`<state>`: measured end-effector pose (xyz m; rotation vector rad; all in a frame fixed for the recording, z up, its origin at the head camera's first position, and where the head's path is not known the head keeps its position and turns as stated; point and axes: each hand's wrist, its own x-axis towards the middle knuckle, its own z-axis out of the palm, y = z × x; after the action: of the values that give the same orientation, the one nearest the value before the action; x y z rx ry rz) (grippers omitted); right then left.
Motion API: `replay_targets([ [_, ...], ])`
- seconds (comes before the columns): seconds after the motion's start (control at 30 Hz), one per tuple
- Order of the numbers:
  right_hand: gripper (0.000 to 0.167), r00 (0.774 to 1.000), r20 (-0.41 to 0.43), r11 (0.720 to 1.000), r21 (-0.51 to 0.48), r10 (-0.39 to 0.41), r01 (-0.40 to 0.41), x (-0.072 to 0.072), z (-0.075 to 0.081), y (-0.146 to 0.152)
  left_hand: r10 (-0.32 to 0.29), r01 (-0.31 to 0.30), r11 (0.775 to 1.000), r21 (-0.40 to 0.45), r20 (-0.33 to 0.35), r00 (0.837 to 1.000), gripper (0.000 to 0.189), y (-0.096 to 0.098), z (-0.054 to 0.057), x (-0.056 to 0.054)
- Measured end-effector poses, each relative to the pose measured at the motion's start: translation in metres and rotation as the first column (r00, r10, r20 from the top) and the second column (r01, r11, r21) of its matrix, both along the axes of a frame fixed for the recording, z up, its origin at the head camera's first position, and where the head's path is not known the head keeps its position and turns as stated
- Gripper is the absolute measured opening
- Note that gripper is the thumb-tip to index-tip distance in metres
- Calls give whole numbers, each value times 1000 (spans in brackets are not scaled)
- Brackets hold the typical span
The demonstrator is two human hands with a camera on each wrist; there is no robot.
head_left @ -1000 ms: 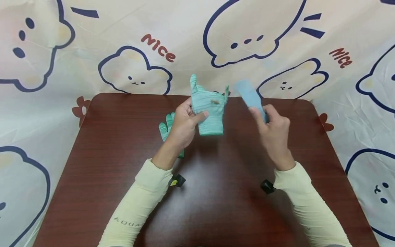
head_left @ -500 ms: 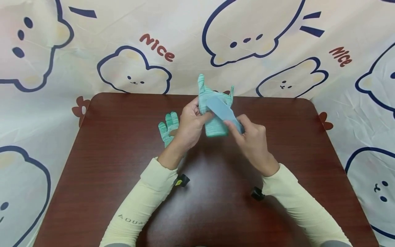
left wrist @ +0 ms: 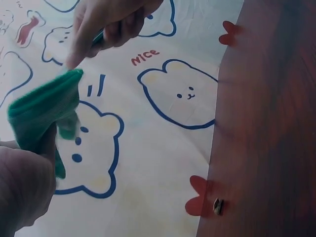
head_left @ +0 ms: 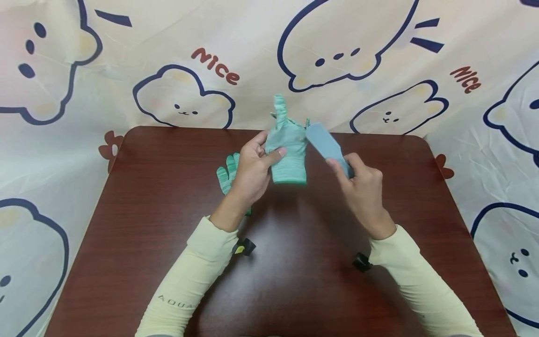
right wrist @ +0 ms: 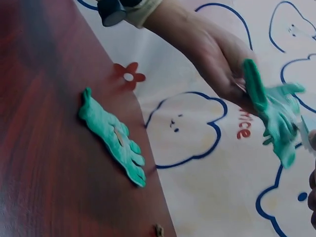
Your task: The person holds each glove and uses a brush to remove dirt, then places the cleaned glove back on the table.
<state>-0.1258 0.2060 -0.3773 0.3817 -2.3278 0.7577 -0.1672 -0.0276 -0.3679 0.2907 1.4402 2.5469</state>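
Observation:
My left hand [head_left: 251, 164] holds up a mint-green knitted glove [head_left: 288, 150], thumb on its front and cuff pointing down. One glove finger stands straight up. In my right hand [head_left: 365, 194] is a light blue flat-backed brush [head_left: 324, 141], its tip close beside the glove's right edge. Pale bristles show on the brush [right wrist: 307, 136] in the right wrist view, near the glove [right wrist: 279, 121]; whether they touch, I cannot tell. A second green glove [right wrist: 111, 133] lies on the table with a brown patch on it, partly hidden by my left forearm in the head view.
The dark brown wooden table [head_left: 168, 196] has rounded far corners. Behind and beside it hangs a pale cloth [head_left: 252, 28] printed with cartoon animals. A small brownish bit [left wrist: 218, 206] sits near the table's edge. Black wrist cameras [head_left: 245, 246] are strapped below both hands.
The brush came left across the front of the held glove, then moved back right to its edge. The held glove shifted slightly right, then a little back left. The glove on the table stayed put.

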Motion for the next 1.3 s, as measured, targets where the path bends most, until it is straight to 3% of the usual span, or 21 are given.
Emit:
replay_targets([
  [0.1,30,999,-20,998,-44,-35,34,0,1,4,14,-14,1000,-3,7,1000,49,-2,-1,0],
  [0.17,38,999,-30,998,-59,-29,27,1,3,2,3,-3,1000,-5,5,1000,50,-1,-1,0],
  [0.27,49,999,-33,998,-36,42,-43,4,3,-6,-21,21,1000,-10,-12,1000,50,4,0,1],
  [0.37,42,992,-16,992,6,123,-123,5,1,-17,-24,23,999,-23,-41,999,49,10,1,2],
  [0.47,36,990,0,989,26,143,-143,4,-1,-23,-15,14,999,-30,-53,998,49,12,3,2],
  [0.7,55,996,-3,995,30,93,-93,3,-4,-18,-24,24,1000,-16,-11,1000,51,10,4,1],
  [0.93,61,997,-3,997,6,73,-73,5,-10,-3,-43,43,999,27,24,999,44,13,2,1],
  [1.1,53,998,-29,998,6,56,-56,5,-13,10,-13,11,999,45,42,999,39,13,0,-1],
  [1.3,36,998,-39,998,-34,-58,57,2,-13,25,0,-2,999,46,53,999,49,6,-1,-1],
])
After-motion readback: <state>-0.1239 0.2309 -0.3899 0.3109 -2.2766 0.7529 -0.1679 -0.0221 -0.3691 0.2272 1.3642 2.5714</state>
